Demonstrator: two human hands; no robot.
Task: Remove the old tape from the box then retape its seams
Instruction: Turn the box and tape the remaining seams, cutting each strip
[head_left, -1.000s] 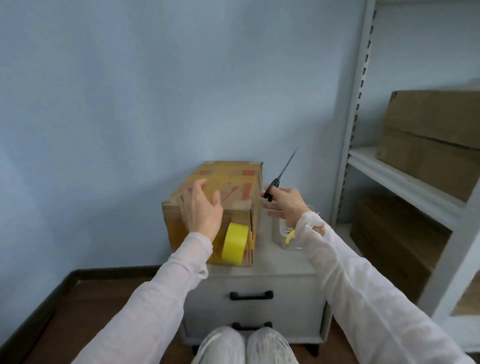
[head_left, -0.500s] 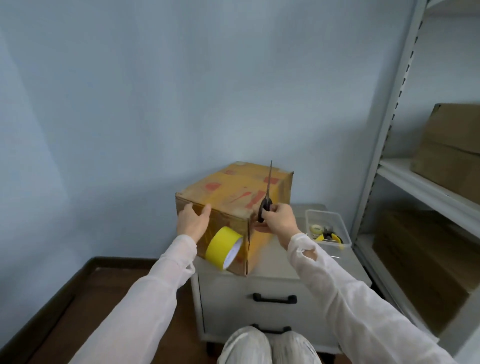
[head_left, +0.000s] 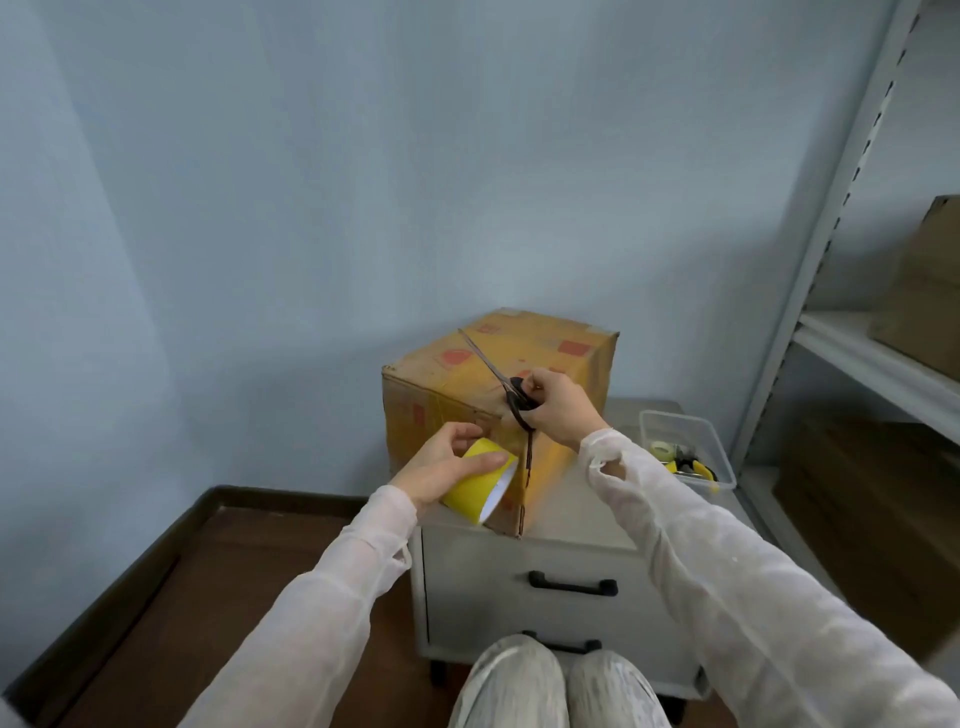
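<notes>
Cardboard box (head_left: 550, 353), worn, yellowish with red marks, sits on the grey drawer cabinet (head_left: 498, 582), one corner toward me. My left hand (head_left: 436, 467) wraps the yellow tape roll (head_left: 467, 496) at the box's front face. My right hand (head_left: 558, 410) grips black-handled scissors (head_left: 517, 388), thin blades angled over the top. The box is probably light, with stiff panels and softened edges, so brace it at a corner. The roll is a smooth rigid ring.

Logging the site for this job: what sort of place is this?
Probably a storeroom: metal shelving holding cardboard cartons, plus a small drawer cabinet with a clear bin of tools.
</notes>
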